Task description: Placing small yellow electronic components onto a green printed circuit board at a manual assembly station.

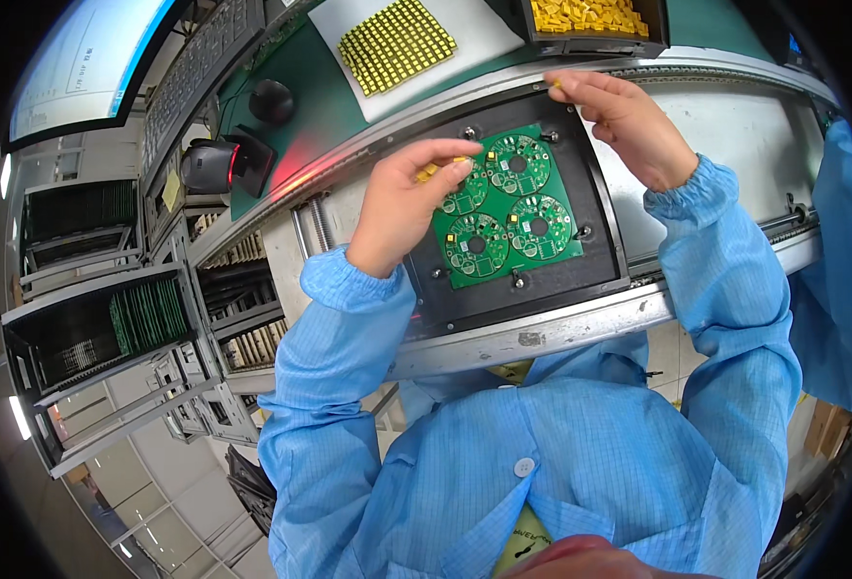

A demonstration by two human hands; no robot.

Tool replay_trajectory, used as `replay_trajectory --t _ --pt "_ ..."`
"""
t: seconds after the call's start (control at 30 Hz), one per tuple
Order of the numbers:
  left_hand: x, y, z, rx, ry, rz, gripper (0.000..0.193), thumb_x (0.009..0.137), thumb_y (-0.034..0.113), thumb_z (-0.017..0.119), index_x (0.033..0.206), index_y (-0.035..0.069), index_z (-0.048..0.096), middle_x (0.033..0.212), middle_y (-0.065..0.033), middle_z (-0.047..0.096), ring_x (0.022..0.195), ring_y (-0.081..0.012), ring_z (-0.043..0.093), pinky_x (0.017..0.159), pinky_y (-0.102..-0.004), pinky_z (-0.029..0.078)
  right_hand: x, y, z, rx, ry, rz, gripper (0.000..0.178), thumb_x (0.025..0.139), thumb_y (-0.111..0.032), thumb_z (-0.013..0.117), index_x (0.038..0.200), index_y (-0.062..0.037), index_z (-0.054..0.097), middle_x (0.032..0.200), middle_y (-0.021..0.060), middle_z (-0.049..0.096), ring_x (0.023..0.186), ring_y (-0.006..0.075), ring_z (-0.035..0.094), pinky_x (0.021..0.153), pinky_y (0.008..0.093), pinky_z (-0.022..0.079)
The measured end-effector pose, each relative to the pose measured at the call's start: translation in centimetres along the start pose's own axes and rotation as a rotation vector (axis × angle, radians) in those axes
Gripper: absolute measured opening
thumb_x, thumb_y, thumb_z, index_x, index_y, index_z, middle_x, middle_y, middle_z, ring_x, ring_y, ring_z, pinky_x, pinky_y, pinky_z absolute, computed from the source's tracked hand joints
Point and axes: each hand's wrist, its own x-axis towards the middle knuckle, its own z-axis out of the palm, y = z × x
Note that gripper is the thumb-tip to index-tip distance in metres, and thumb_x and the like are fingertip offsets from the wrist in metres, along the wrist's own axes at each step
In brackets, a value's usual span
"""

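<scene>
A green circuit board panel [499, 224] with several round sections lies in a black fixture [598, 207] in front of me. My left hand [402, 201] is curled over the panel's far left section, closed around small yellow components [428, 173]. Its fingertips hide part of that section. Beyond the fixture's far right corner, my right hand [633, 121] pinches thumb and forefinger on one small yellow component [556, 85]. A few small yellow parts sit on the round sections.
Past the rail, a white sheet [344, 24] carries a block of yellow components [397, 45]. Beside it stands a black bin [595, 44] of loose yellow parts. A mouse [271, 101], scanner [209, 166], keyboard [194, 77] and monitor [79, 68] are at left. Racks [98, 338] hold green boards.
</scene>
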Motion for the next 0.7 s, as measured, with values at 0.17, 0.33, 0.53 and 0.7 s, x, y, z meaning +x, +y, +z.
replay_trajectory --t 0.17,0.33,0.53,0.7 --pt "-0.4 -1.3 -0.5 0.109 0.141 0.15 0.014 0.091 0.003 0.081 0.105 0.003 0.076 0.098 -0.0044 0.075 0.081 -0.0091 0.066 0.072 -0.0262 0.053 -0.1 1.6 -0.2 0.218 -0.107 0.025 0.039 0.107 -0.033 0.069 0.14 -0.0121 0.069 0.117 -0.0103 0.073 0.077 -0.0025 0.042 0.064 0.0155 0.033" --pt "0.0 -1.0 0.5 0.592 0.194 0.342 0.016 0.085 0.005 0.082 0.1 0.006 0.076 0.089 -0.0076 0.072 0.072 -0.0194 0.064 0.066 -0.0326 0.051 -0.1 1.3 0.2 0.184 -0.094 0.006 0.039 0.107 -0.032 0.068 0.14 -0.012 0.069 0.117 -0.0094 0.073 0.076 -0.0022 0.041 0.063 0.0156 0.032" --pt "1.0 -1.4 1.8 0.725 0.243 0.592 0.01 0.088 0.004 0.081 0.098 0.004 0.078 0.087 -0.007 0.072 0.068 -0.0169 0.062 0.064 -0.0303 0.051 0.4 0.7 -1.3 0.207 -0.055 -0.048 0.044 0.108 -0.033 0.066 0.148 -0.0132 0.064 0.117 -0.0082 0.069 0.075 -0.0005 0.036 0.061 0.0173 0.029" --pt "1.1 -2.0 1.8 0.737 0.254 0.622 0.01 0.088 0.005 0.08 0.096 0.005 0.076 0.09 -0.0085 0.073 0.075 -0.0244 0.068 0.068 -0.0356 0.055 0.8 1.3 -1.5 0.211 -0.056 -0.044 0.045 0.109 -0.033 0.065 0.148 -0.0121 0.063 0.117 -0.0069 0.069 0.075 -0.0004 0.036 0.061 0.0175 0.029"
